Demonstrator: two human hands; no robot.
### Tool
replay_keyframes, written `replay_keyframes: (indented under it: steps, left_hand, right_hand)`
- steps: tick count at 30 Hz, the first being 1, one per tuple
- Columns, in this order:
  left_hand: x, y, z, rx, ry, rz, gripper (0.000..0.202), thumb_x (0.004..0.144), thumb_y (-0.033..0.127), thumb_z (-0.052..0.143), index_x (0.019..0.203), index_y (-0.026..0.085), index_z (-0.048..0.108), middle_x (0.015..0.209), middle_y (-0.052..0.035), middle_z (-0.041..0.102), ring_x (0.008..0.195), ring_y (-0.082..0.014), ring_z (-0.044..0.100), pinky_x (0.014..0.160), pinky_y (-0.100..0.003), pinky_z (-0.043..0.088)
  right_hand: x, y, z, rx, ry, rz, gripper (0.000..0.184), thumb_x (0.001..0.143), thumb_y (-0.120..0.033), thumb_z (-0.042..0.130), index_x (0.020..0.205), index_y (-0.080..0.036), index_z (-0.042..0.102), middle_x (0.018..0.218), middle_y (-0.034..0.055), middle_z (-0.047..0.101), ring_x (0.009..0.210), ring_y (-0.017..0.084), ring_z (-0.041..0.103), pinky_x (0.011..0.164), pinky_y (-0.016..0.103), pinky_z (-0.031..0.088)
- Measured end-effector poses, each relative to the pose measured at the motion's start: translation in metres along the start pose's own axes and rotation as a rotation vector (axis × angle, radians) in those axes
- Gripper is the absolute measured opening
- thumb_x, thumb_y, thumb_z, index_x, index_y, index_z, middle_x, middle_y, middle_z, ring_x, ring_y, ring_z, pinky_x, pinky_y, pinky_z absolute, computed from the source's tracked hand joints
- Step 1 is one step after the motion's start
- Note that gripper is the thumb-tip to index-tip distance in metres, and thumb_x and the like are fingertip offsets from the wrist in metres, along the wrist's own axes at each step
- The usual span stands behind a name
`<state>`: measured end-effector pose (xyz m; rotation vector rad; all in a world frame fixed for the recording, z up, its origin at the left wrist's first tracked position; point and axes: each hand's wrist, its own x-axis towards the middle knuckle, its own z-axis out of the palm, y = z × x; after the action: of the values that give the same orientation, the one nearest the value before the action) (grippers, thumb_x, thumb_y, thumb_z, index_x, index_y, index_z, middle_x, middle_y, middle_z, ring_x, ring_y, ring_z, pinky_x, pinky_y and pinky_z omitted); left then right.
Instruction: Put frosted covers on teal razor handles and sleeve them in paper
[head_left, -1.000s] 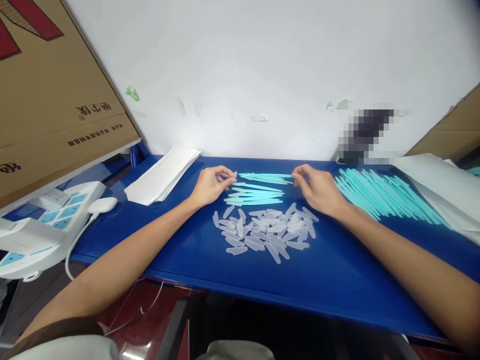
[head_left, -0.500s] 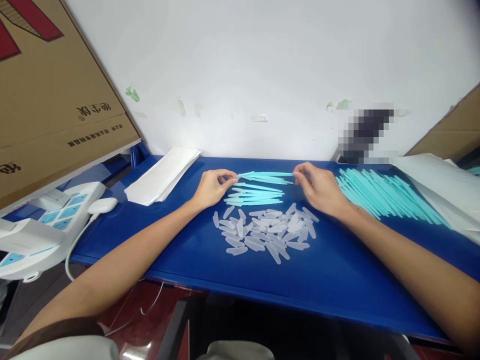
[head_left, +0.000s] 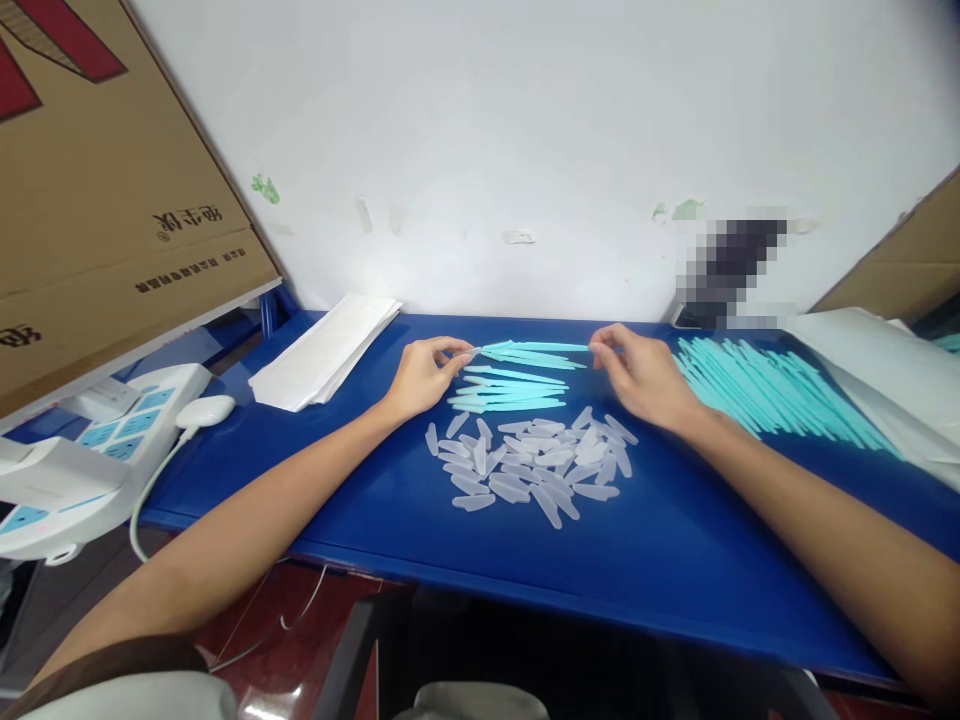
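One big brown cardboard box, with red shapes and dark lettering, slants across the upper left. Below it, we have a white power strip with blue sockets, and a white plug whose cord hangs over the near edge of the blue table. Just to the right lies a stack of white paper.

Near the middle, our left hand is nearly closed, thumb and fingertips pinched on a small cloudy cap at the left end of a turquoise stick. We cannot tell how far the cap covers that end. The stick lies level between our two hands, near the back of the table. Just on our side of it rest two small groups of turquoise sticks, and nearer still a loose heap of cloudy caps.

Our right hand pinches the stick's right end between thumb and fingertip, the other fingers curled. Beyond the right wrist, many more turquoise sticks lie slanted in a wide pile. White sheets lie beside them, and a blurred dark patch shows against the pale wall.
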<state>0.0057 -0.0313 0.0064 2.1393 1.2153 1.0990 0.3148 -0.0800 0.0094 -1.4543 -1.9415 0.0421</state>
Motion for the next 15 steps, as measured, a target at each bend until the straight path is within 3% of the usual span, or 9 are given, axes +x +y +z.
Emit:
replay_keyframes:
  steps: [9, 15]
  left_hand:
    - [-0.002, 0.001, 0.001, 0.0, -0.009, 0.0, 0.027, 0.088, 0.037, 0.066, 0.102, 0.017, 0.078, 0.089, -0.0066, 0.078, 0.066, -0.0164, 0.066, 0.062, -0.029, 0.048]
    - [-0.003, 0.004, 0.006, -0.051, -0.052, 0.071, 0.026, 0.09, 0.038, 0.065, 0.101, 0.019, 0.078, 0.099, -0.0081, 0.078, 0.081, -0.0196, 0.069, 0.066, -0.029, 0.051]
  right_hand:
    - [-0.001, -0.003, 0.0, 0.012, -0.017, 0.005, 0.017, 0.098, -0.033, 0.044, 0.09, -0.023, 0.056, 0.076, 0.0046, 0.069, 0.059, 0.019, 0.058, 0.063, 0.034, 0.041]
    - [-0.003, -0.016, 0.006, 0.065, -0.032, 0.006, 0.018, 0.098, -0.032, 0.046, 0.09, -0.022, 0.058, 0.075, 0.0042, 0.071, 0.056, 0.017, 0.057, 0.063, 0.033, 0.044]
